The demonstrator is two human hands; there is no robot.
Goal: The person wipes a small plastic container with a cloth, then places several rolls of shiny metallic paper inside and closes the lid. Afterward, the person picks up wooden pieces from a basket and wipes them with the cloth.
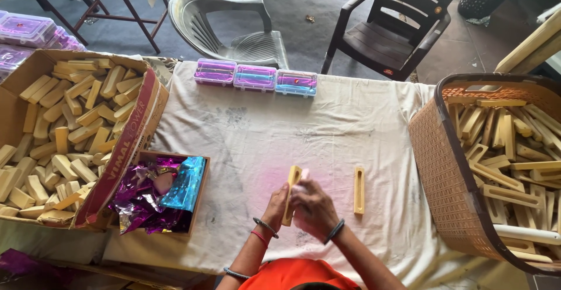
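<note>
My left hand (277, 204) grips a pale yellow slotted wooden frame (291, 186), held upright over the white cloth-covered table (327, 126). My right hand (311, 207) presses against the frame's right side, its fingers curled on a small pale pink piece that I can barely make out. A second slotted wooden frame (359, 190) lies flat on the cloth just right of my hands.
A big cardboard box (140, 120) of pale wooden blocks sits at left, a small box (200, 193) of purple and blue foil beside it. Three clear plastic cases (255, 78) line the far edge. A brown basket (435, 167) of wooden frames stands at right. Two chairs lie beyond.
</note>
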